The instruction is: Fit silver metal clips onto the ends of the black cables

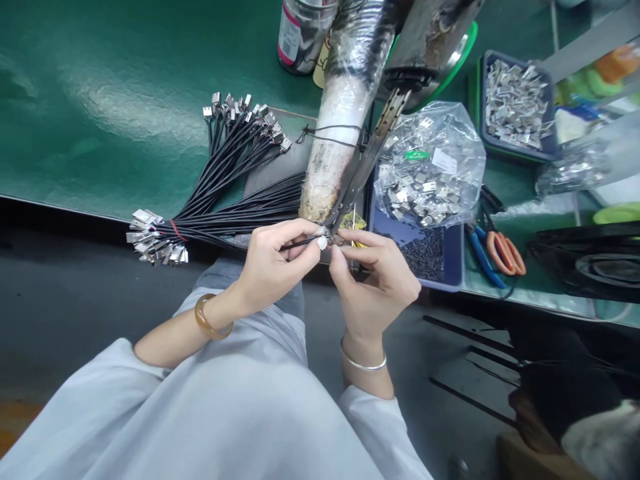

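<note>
My left hand [277,257] is closed in a pinch on a black cable [295,246] near its end. A small pale piece shows at its fingertips. My right hand [375,280] meets it from the right, thumb and forefinger pinched together at the cable's tip; what they hold is too small to make out. Just above the fingertips ends a dark, slanting metal tool [363,170] with holes along its barrel. Left of my hands lie black cables [230,217] with silver metal connectors [155,237], tied by a red band [177,230].
A wrapped pipe [333,140] comes down close above my hands. To its right, a clear bag [430,167] of metal shells rests over a blue tray [453,260] of small black pieces. Farther right are orange-handled pliers [505,253] and a bin [555,140] of metal parts.
</note>
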Demonstrator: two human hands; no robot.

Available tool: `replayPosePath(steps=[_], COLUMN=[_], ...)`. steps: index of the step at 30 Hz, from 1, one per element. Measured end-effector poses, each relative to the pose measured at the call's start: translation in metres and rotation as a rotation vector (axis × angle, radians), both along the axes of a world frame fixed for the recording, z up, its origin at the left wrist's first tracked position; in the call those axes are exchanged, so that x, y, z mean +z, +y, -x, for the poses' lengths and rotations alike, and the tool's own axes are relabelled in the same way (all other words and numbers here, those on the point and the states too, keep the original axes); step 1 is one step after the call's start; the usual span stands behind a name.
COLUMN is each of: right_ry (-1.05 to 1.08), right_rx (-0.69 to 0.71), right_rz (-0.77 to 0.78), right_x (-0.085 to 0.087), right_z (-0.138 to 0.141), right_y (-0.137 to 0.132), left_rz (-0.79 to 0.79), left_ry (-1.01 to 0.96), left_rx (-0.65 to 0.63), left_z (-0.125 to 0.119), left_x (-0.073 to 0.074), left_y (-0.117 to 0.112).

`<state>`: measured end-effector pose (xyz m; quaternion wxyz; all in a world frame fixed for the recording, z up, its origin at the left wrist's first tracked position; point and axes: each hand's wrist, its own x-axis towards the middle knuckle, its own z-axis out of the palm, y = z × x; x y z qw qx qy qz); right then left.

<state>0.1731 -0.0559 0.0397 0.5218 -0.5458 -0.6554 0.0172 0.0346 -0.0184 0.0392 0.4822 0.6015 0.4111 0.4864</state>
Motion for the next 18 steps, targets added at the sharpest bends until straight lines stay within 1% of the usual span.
replayPosePath(steps=[2, 7, 9, 11, 12, 13, 15, 16, 17, 18], right_ry=[-0.037, -0.131, -0.080, 0.046, 0.108, 0.153, 0.159, 0.123, 0.072, -0.004], right_rx=[0.014, 0.036, 0.055, 0.059, 0.034, -0.021, -0.189, -0.282, -0.353, -0.411], right_rz=[-0.021, -0.022, 0.030, 0.091, 0.067, 0.007, -0.117, -0.121, -0.045, 0.121], right_x=[0.000, -0.002, 0.000, 0.003, 0.006, 0.009, 0.014, 0.016, 0.017, 0.017], right_z=[-0.001, -0.002, -0.003, -0.005, -0.007, -0.011, -0.025, -0.036, -0.047, -0.060], right_y=[0.000, -0.006, -0.011, -0.018, -0.021, -0.024, -0.028, -0.027, -0.025, -0.021], left_rz=[0.010, 0.125, 0.145, 0.165, 0.180, 0.196, 0.224, 0.231, 0.232, 0.232], left_ry=[-0.012, -0.024, -0.020, -0.018, -0.017, -0.016, -0.010, -0.006, 0.005, 0.013], left_rx=[-0.003, -0.043, -0.069, -0.126, -0.170, -0.226, -0.368, -0.449, -0.531, -0.606], left_z=[0.000, 0.001, 0.002, 0.005, 0.007, 0.010, 0.017, 0.021, 0.025, 0.028], left_x=[0.000, -0.002, -0.001, 0.001, 0.002, 0.003, 0.005, 0.006, 0.007, 0.008], left_y=[0.000, -0.003, -0.004, -0.003, -0.002, -0.001, 0.002, 0.005, 0.007, 0.010])
